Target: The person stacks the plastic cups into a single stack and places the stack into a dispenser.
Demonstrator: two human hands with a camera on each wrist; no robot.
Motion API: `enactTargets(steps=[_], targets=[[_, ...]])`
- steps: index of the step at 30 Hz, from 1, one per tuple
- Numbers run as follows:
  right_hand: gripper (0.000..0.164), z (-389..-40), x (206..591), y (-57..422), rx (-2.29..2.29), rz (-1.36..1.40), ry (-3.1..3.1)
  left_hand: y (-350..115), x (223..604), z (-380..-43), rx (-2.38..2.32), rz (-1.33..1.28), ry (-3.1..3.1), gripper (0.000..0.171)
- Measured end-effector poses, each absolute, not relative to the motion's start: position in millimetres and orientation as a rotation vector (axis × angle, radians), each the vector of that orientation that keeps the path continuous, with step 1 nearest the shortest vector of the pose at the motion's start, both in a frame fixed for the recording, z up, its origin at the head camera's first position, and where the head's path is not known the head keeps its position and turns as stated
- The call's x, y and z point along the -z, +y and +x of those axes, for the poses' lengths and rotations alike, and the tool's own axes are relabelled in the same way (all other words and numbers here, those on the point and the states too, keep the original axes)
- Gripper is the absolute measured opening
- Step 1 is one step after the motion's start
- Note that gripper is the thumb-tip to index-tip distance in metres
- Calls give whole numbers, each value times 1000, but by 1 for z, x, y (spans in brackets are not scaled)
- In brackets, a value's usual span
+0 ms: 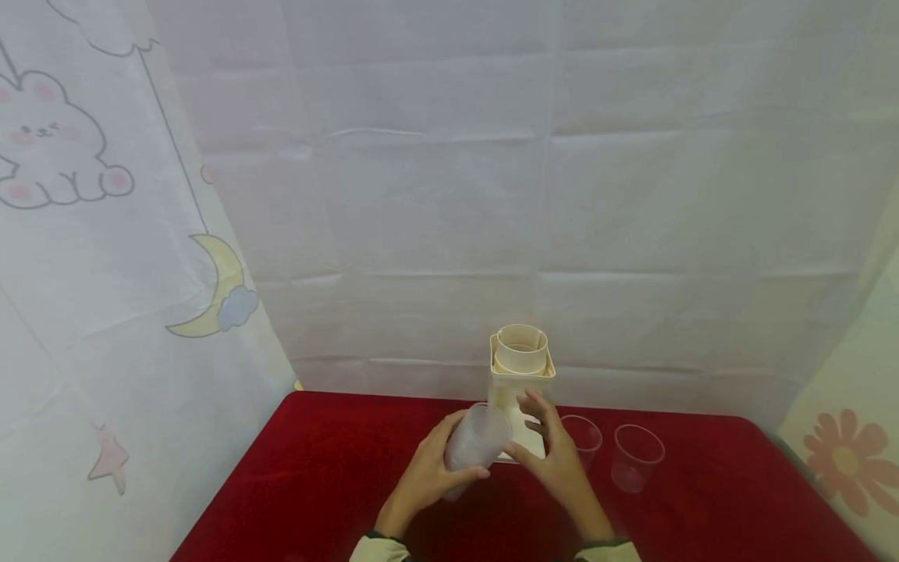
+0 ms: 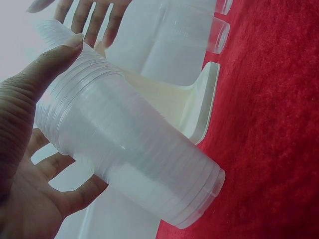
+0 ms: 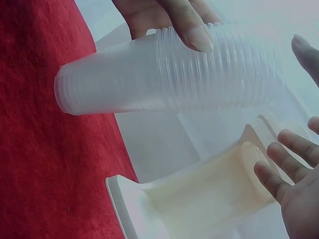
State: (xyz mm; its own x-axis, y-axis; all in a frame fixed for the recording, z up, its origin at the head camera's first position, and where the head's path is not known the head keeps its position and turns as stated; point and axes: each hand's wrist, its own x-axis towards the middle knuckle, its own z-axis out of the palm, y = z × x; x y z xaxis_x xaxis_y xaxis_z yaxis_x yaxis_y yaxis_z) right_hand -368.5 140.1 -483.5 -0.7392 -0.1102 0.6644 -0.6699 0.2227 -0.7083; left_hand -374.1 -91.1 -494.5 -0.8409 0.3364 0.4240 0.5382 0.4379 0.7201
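A stack of clear plastic cups (image 1: 472, 446) leans in my left hand (image 1: 430, 468), whose thumb and fingers grip it around the rims. In the left wrist view the nested cups (image 2: 134, 134) tilt with their bases toward the red cloth. My right hand (image 1: 558, 460) is held to the right of the stack, fingers spread and slightly bent, with nothing in it. In the right wrist view the right hand's fingers (image 3: 294, 164) stand apart from the cups. Behind both hands rises a cream cup dispenser (image 1: 521, 367) with a round tube on top; the hands partly hide its lower part.
Two single clear cups stand upright at the right, one cup (image 1: 635, 460) farther out and another cup (image 1: 584, 437) partly behind my right hand. A red cloth (image 1: 316, 468) covers the table. A white sheet (image 1: 421, 234) hangs close behind the dispenser.
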Motion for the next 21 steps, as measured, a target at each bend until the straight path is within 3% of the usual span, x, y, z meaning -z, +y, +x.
enactTargets(steps=[21], targets=[[84,-368,478,153,-1497,699,-1992,-91,493,-373,1364,-761,-2466,84]])
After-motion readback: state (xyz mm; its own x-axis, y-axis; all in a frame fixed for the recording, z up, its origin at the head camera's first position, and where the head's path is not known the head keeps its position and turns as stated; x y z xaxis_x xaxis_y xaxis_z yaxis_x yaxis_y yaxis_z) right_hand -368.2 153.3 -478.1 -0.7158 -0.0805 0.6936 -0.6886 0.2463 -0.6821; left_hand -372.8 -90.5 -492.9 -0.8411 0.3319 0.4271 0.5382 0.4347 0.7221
